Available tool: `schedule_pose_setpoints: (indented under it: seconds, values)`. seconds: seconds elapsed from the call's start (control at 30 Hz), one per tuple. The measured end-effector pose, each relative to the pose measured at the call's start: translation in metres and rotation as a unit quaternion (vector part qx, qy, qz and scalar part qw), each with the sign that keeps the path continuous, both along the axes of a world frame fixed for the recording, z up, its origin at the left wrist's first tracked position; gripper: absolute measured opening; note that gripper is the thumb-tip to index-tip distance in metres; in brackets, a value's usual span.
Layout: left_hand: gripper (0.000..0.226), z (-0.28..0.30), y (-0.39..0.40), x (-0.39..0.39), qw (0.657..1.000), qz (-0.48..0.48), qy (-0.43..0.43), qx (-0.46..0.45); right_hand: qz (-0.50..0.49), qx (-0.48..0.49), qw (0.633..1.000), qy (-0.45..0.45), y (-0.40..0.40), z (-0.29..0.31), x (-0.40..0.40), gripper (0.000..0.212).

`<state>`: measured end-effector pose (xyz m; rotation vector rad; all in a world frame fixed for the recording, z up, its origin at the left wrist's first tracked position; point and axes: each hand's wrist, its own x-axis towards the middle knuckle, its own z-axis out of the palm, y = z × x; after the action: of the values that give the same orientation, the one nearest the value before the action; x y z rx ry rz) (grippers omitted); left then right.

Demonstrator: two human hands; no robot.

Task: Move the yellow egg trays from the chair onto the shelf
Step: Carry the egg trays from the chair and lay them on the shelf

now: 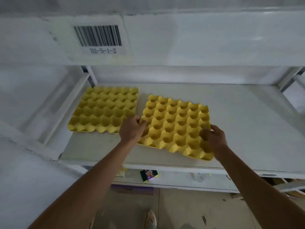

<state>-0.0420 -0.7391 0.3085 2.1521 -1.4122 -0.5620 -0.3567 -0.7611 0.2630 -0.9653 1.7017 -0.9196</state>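
White metal shelf unit (239,123) fills view; barcode label (99,38) on upper beam. Two yellow moulded-pulp egg trays on shelf board: left tray (104,109) flat at back left corner, right tray (175,124) just beside it, skewed, near front edge. Left hand (132,128) fingers curled over right tray's left edge; right hand (212,138) fingers pinching its right edge. Small green-purple packet (149,175) on lower shelf.

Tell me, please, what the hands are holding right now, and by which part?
Both hands grip the right-hand yellow egg tray: left hand on its left edge, right hand at its right near corner.
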Motion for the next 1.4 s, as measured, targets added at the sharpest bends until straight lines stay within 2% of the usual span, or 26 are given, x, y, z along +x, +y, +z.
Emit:
schedule_pose_setpoints:
  seconds: [0.07, 0.17, 0.3, 0.37, 0.4, 0.47, 0.53, 0.57, 0.67, 0.87, 1.17, 1.3, 1.4]
  values:
    - [0.028, -0.002, -0.016, 0.015, 0.999, -0.027, -0.040, -0.021, -0.009, -0.005, 0.999, 0.041, -0.026, 0.000, 0.008, 0.032]
    - [0.029, -0.008, -0.040, 0.052, 0.982, -0.039, -0.164, -0.090, -0.020, -0.026, 0.996, 0.085, -0.068, -0.005, 0.022, 0.035]
    - [0.052, -0.035, -0.059, 0.097, 0.968, -0.071, -0.239, 0.027, -0.034, -0.042, 0.990, 0.128, -0.122, -0.007, 0.042, 0.046]
    - [0.059, -0.049, -0.060, 0.106, 0.964, -0.082, -0.250, 0.046, -0.027, -0.052, 0.975, 0.216, -0.137, -0.002, 0.055, 0.057]
    - [0.059, -0.053, -0.060, 0.107, 0.962, -0.082, -0.257, 0.038, -0.006, -0.086, 0.952, 0.293, -0.138, 0.000, 0.061, 0.060]
    - [0.058, -0.053, -0.059, 0.105, 0.961, -0.077, -0.264, 0.022, 0.086, -0.207, 0.862, 0.454, -0.122, -0.004, 0.074, 0.063]
    - [0.058, -0.053, -0.057, 0.102, 0.960, -0.073, -0.269, 0.009, 0.214, -0.265, 0.772, 0.536, -0.097, -0.016, 0.088, 0.064]
    - [0.058, -0.054, -0.056, 0.102, 0.959, -0.071, -0.273, 0.005, 0.266, -0.251, 0.759, 0.539, -0.089, -0.021, 0.094, 0.062]
    - [0.059, -0.055, -0.056, 0.104, 0.958, -0.079, -0.275, 0.003, 0.313, -0.206, 0.769, 0.518, -0.096, -0.026, 0.099, 0.060]
    - [0.061, -0.056, -0.058, 0.111, 0.958, -0.082, -0.276, 0.010, 0.347, -0.192, 0.746, 0.535, -0.133, -0.021, 0.105, 0.062]
    - [0.063, -0.050, -0.062, 0.120, 0.968, -0.129, -0.213, 0.022, 0.358, -0.173, 0.739, 0.543, -0.131, -0.012, 0.110, 0.061]
    - [0.064, -0.039, -0.068, 0.130, 0.955, -0.177, -0.229, 0.069, 0.352, -0.168, 0.743, 0.544, -0.124, 0.002, 0.111, 0.060]
    - [0.059, -0.024, -0.060, 0.126, 0.955, -0.134, -0.259, 0.055, 0.331, -0.187, 0.757, 0.532, -0.108, 0.015, 0.116, 0.062]
